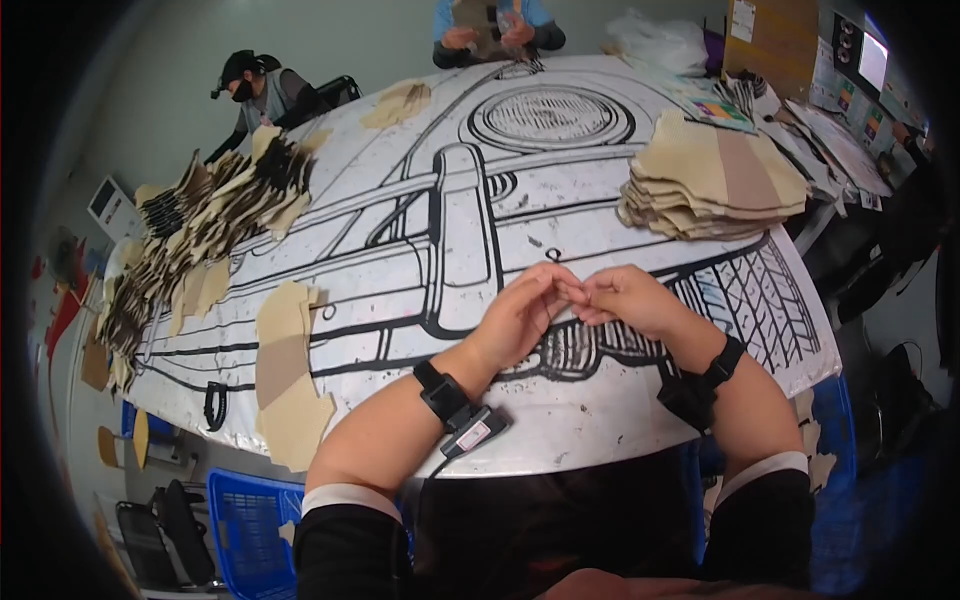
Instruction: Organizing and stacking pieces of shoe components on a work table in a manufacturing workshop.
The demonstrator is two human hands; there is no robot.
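My left hand (525,315) and my right hand (632,300) meet at the fingertips above the middle of the table. Both are closed in a pinch. Whatever lies between the fingers, if anything, is too small or hidden to make out. Beyond my right hand rises a stack of beige fabric pieces (700,175) with a brownish band across the top one. To the left of my left forearm lies a single beige fabric piece (285,375) with a similar band, hanging slightly over the near edge.
The white table cover (560,440) carries a black line drawing of a car. Long overlapping fabric piles (205,215) line the left side. Blue baskets (250,530) stand below the near edge. One person (265,95) is at the far left, another (495,30) across the table.
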